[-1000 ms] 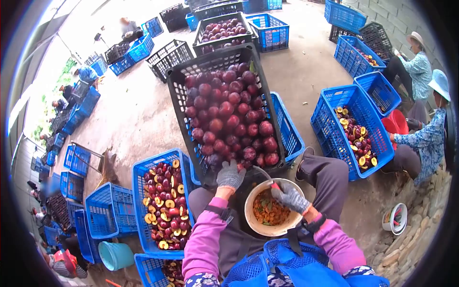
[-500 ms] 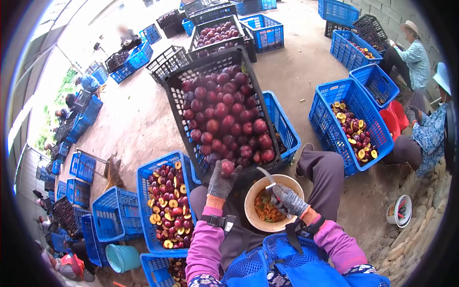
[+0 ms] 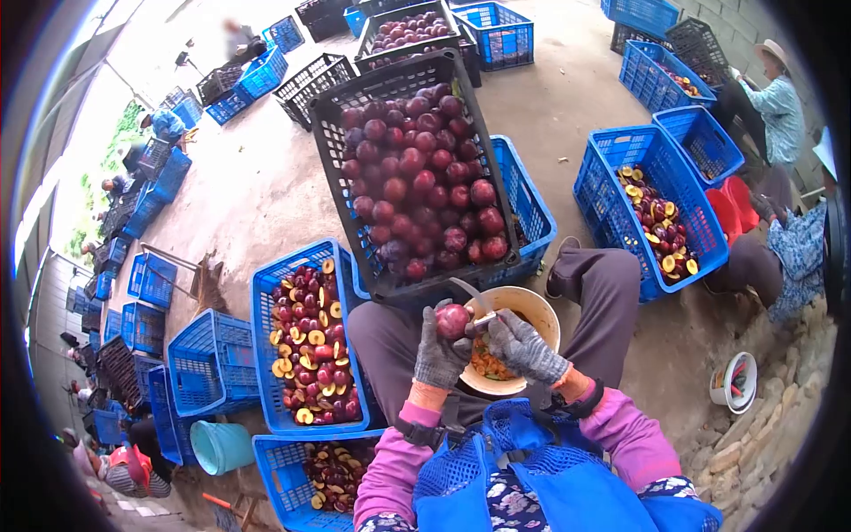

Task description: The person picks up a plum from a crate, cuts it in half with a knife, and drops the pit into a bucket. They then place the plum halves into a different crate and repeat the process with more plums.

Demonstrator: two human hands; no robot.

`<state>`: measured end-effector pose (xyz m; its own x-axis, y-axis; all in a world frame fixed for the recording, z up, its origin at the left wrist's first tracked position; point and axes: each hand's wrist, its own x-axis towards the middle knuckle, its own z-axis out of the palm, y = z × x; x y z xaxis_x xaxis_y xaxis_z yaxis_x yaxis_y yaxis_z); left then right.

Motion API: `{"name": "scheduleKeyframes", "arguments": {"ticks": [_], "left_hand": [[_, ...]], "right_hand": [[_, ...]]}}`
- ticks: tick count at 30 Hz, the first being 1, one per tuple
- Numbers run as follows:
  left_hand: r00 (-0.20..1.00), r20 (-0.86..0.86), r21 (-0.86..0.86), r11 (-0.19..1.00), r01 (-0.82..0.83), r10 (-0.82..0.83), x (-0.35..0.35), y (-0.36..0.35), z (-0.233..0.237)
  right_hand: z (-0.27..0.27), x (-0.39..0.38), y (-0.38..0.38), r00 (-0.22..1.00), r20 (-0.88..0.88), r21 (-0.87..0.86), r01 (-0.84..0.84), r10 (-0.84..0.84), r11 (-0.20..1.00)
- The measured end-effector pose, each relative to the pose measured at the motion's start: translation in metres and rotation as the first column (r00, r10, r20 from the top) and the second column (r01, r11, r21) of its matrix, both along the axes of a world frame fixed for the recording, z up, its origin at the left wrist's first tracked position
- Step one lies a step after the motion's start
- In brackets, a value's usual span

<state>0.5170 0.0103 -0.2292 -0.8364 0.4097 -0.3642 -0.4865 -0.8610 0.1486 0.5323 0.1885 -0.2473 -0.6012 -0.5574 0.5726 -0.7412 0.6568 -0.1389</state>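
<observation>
My left hand (image 3: 442,348), in a grey glove, holds a dark red plum (image 3: 453,321) above the left rim of a round tub (image 3: 551,321). Gloved too, my right hand (image 3: 523,344) is closed on a curved knife (image 3: 472,293), whose handle end is close to the plum's right side. Orange-brown scraps lie inside the tub between my knees. Just beyond, a black crate (image 3: 330,168) full of whole plums tilts toward me. On my left stands a blue crate (image 3: 257,332) of halved plums.
Another blue crate (image 3: 612,213) of halved plums stands at right, near two seated people. A white bucket (image 3: 747,372) is at the lower right, a teal bucket (image 3: 232,446) at the lower left. More crates and people line the far left.
My left hand has come from the black crate's near edge toward my right hand, bringing the plum. My right hand has moved slightly up and left with the knife. The view has shifted a little.
</observation>
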Motion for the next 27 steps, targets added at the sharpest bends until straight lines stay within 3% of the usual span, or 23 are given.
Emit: {"name": "scheduleKeyframes", "arguments": {"ticks": [2,3,6,7,8,10,11,15,21,23,27], "left_hand": [[1.0,0.015,-0.171,0.985,0.022,-0.02,0.005,0.01,0.005],[0.999,0.002,-0.186,0.982,0.032,-0.033,0.004,0.011,0.003],[0.996,0.086,-0.139,0.989,0.047,-0.035,0.004,0.016,0.002],[0.995,0.09,-0.136,0.989,0.052,-0.04,0.004,0.018,0.001],[0.995,0.09,-0.133,0.99,0.043,-0.031,0.004,0.019,-0.001],[0.995,0.095,-0.13,0.991,0.035,-0.023,0.006,0.02,-0.004],[0.995,0.097,-0.158,0.987,0.024,-0.009,0.006,0.021,-0.006],[0.993,0.11,-0.254,0.967,-0.017,0.047,0.007,0.028,-0.002],[0.986,0.14,-0.236,0.97,-0.053,0.088,0.008,0.033,-0.01],[0.985,0.13,-0.28,0.957,-0.074,0.114,0.008,0.037,-0.014],[0.974,0.054,-0.42,0.89,-0.179,0.221,0.007,0.04,-0.033]], "right_hand": [[-0.006,0.012,-0.006,0.961,0.228,0.033,0.152,-0.156,0.988],[0.022,0.015,-0.004,0.971,0.186,-0.055,0.163,-0.15,0.985],[-0.001,0.016,-0.008,0.97,0.191,-0.104,0.17,-0.148,0.98],[0.019,0.016,-0.016,0.852,0.522,-0.515,0.281,0.036,0.81],[0.024,0.016,-0.017,0.85,0.526,-0.512,0.286,0.032,0.81],[0.028,0.018,-0.018,0.722,0.69,-0.448,0.381,0.042,0.809],[0.02,0.019,-0.019,0.773,0.634,-0.449,0.356,0.012,0.82],[0.013,0.02,-0.021,0.714,0.701,-0.398,0.387,0.003,0.832],[0.003,0.019,-0.022,0.807,0.581,-0.216,0.282,-0.109,0.935],[-0.003,0.022,-0.023,0.901,0.346,-0.035,0.289,-0.26,0.957],[-0.017,0.019,-0.025,0.827,0.509,0.011,0.272,-0.24,0.962]]}}
